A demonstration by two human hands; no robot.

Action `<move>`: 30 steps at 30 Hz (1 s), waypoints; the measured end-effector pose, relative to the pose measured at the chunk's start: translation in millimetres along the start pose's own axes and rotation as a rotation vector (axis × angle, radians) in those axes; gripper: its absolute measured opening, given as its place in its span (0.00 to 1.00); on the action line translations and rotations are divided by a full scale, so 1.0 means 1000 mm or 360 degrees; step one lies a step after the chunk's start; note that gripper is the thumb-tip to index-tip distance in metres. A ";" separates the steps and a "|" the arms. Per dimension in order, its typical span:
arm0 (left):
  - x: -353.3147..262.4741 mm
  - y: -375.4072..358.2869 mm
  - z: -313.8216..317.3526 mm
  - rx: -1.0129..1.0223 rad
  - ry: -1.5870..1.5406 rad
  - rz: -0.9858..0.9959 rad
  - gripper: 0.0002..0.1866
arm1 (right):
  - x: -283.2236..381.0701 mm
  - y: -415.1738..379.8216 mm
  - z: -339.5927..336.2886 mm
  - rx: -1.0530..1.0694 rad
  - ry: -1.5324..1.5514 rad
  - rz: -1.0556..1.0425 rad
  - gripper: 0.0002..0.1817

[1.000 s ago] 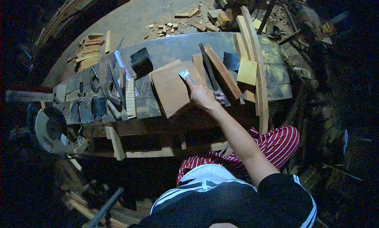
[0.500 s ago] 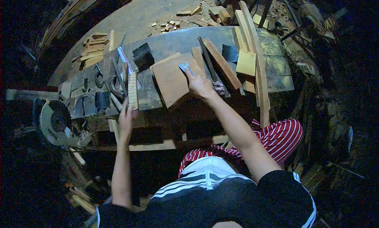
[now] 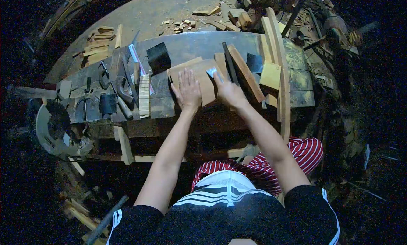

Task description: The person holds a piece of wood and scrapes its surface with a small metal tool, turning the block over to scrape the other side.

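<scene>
My left hand (image 3: 189, 92) lies flat with fingers spread on a brown wooden board (image 3: 207, 89) on the workbench. At the board's right edge, my right hand (image 3: 230, 92) is wrapped round a scraper (image 3: 211, 71) with a pale blue, shiny blade. The index finger stretches along the tool toward the blade, which rests over the board's upper right part. Just right of that hand are a long dark metal bar (image 3: 230, 62) and a reddish-brown wood strip (image 3: 246, 73).
Left of the board lie a segmented pale block (image 3: 144, 94), a saw (image 3: 134, 54) and dark curved pieces. A yellow block (image 3: 270, 76) and long upright planks (image 3: 280, 67) stand at the right. A circular saw (image 3: 53, 130) sits at the far left.
My left hand has moved right from beside the segmented block onto the board. My right hand, still holding the scraper, has shifted slightly right, and the whole view has shifted a little.
</scene>
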State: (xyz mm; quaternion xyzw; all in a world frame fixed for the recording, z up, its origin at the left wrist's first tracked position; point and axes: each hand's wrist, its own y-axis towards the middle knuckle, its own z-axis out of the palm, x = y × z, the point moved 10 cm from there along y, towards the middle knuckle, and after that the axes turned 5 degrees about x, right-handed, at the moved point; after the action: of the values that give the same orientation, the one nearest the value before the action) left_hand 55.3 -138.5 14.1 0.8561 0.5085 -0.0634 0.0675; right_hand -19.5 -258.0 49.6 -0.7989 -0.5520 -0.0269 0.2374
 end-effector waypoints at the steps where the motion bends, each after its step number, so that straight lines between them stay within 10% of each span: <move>1: 0.000 0.000 0.000 -0.0024 -0.0037 0.0021 0.28 | 0.002 0.021 -0.002 -0.0084 0.0055 -0.0056 0.28; 30: 0.000 0.000 -0.008 0.0020 -0.0052 0.0012 0.29 | -0.017 -0.051 0.006 0.0185 -0.0179 0.0235 0.37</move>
State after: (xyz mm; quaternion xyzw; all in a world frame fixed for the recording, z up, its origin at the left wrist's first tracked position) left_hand 55.4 -137.6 21.7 0.8572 0.5037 -0.0803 0.0707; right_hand -73.1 -256.3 56.3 -0.8224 -0.5048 0.0676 0.2534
